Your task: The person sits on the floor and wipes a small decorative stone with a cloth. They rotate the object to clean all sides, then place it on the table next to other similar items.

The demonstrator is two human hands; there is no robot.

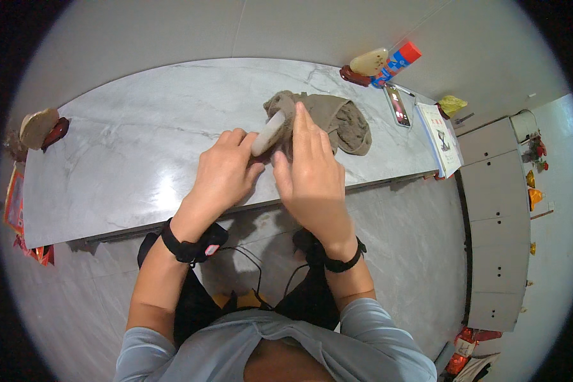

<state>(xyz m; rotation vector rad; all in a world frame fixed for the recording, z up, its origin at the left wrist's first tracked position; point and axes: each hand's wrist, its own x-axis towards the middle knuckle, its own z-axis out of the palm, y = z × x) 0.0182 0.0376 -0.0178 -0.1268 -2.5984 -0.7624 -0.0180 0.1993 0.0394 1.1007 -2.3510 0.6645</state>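
Observation:
A pale, smooth, flat stone-like piece (269,134) stands tilted above the marble-patterned tabletop (162,129). My left hand (227,167) grips its lower left end between thumb and fingers. Against its right side lies a brown-grey cloth (322,112), bunched and spread to the right. My right hand (310,167) presses the cloth to the piece, its fingers extended and pointing away from me; the palm is hidden. Part of the piece's upper end is covered by the cloth.
Decorative stones on dark red stands are at the table's left end (39,129) and back right (368,62). Beside the latter are a blue can with a red cap (396,63), a phone (397,106) and a booklet (439,138). Grey cabinets (496,191) stand at the right.

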